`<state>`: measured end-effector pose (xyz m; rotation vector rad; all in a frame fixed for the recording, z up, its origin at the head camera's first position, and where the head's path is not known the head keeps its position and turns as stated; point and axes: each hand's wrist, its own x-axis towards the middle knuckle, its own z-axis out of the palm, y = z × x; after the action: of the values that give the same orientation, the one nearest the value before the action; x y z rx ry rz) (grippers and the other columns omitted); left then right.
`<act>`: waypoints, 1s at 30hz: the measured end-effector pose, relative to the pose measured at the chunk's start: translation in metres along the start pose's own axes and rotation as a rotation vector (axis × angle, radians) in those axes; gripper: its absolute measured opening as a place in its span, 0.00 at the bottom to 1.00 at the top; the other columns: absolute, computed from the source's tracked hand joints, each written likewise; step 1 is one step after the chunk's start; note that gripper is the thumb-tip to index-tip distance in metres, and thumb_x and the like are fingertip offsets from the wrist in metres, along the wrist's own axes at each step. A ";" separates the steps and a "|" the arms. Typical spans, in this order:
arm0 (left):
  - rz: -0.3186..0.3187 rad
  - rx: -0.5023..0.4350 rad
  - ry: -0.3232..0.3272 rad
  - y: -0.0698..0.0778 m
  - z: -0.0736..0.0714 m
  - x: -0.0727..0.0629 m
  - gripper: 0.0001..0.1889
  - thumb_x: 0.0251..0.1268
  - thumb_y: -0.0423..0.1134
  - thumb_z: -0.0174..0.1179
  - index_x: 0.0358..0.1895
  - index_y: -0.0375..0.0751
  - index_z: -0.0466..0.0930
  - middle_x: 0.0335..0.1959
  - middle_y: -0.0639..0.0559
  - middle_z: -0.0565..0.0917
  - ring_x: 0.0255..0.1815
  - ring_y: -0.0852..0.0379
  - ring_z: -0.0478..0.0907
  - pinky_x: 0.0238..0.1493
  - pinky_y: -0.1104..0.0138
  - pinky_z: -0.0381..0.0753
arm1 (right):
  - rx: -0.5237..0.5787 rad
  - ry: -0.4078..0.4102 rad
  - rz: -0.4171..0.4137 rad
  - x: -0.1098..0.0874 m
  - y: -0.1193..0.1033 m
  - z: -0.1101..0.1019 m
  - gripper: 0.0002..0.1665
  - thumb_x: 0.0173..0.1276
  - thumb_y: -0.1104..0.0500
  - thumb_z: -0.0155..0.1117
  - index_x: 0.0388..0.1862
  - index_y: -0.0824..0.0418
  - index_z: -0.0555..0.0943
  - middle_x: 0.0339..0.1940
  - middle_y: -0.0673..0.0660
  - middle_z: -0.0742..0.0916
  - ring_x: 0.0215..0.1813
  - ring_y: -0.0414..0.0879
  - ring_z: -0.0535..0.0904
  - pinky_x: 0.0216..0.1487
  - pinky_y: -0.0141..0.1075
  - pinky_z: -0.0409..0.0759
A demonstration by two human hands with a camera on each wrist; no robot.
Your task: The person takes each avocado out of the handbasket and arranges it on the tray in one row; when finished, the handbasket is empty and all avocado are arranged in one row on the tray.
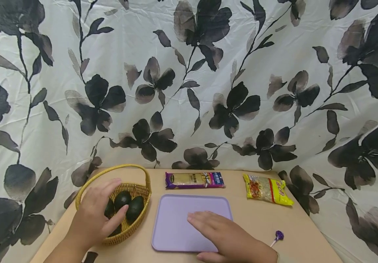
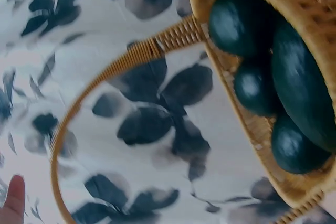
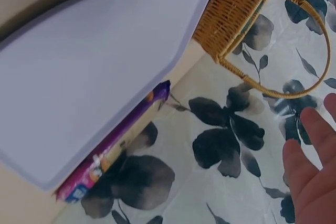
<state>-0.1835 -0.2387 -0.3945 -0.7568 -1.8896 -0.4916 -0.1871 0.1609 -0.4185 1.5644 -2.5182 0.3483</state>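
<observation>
My left hand (image 1: 92,217) hovers at the left side of a yellow wicker basket (image 1: 130,232), thumb and fingers spread apart and nothing held. Several dark green avocados (image 1: 135,209) lie inside; the hand hides some of them in the head view. From the left wrist, the avocados (image 2: 239,22) show packed together below the tall arched handle (image 2: 113,69). My right hand (image 1: 225,235) is over the right part of a flat lilac tray (image 1: 170,228), its fingers extended and holding nothing. In the right wrist view, that hand's fingers (image 3: 300,163) are apart.
Behind the tray lies a purple-and-gold packet (image 1: 192,180). A yellow-and-red packet (image 1: 267,190) is at the back right, and a purple-wrapped lollipop (image 1: 279,235) lies right of my right hand. A floral curtain (image 1: 189,91) hangs behind the table (image 1: 307,237).
</observation>
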 end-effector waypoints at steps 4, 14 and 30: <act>-0.032 0.052 0.139 -0.013 -0.005 -0.005 0.34 0.72 0.60 0.56 0.58 0.26 0.79 0.54 0.33 0.82 0.60 0.41 0.74 0.78 0.70 0.61 | 0.086 -0.027 0.011 0.003 -0.001 0.004 0.48 0.77 0.33 0.54 0.86 0.44 0.46 0.83 0.42 0.61 0.80 0.40 0.63 0.75 0.48 0.76; -0.358 0.087 0.226 -0.038 -0.019 -0.038 0.38 0.63 0.58 0.60 0.63 0.26 0.76 0.57 0.27 0.77 0.67 0.66 0.65 0.68 0.83 0.58 | 0.088 0.100 -0.115 0.028 -0.003 0.015 0.51 0.76 0.38 0.61 0.85 0.56 0.50 0.81 0.50 0.67 0.79 0.42 0.66 0.76 0.41 0.75; -0.656 0.080 0.164 -0.047 -0.019 -0.082 0.32 0.55 0.24 0.68 0.68 0.29 0.73 0.57 0.32 0.78 0.61 0.85 0.66 0.61 0.93 0.68 | 0.250 0.147 -0.075 0.070 -0.015 0.045 0.49 0.75 0.38 0.62 0.85 0.49 0.51 0.81 0.47 0.67 0.79 0.39 0.65 0.78 0.39 0.72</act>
<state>-0.1782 -0.3082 -0.4612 -0.0183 -1.9627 -0.8469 -0.2055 0.0817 -0.4424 1.6442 -2.3716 0.7632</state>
